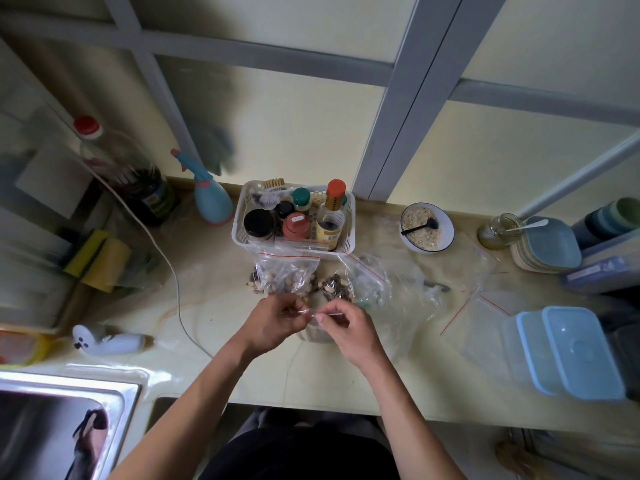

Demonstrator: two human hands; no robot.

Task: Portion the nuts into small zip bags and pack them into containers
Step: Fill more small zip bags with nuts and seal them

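A small zip bag [317,323] is pinched at its top edge between the left hand [277,322] and right hand [349,327], both closed on it, above the tabletop [242,306]. Nut bags [287,275] lie just beyond, against the basket [242,223]. Containers [568,351] sit near the right front edge; bare tabletop lies left.
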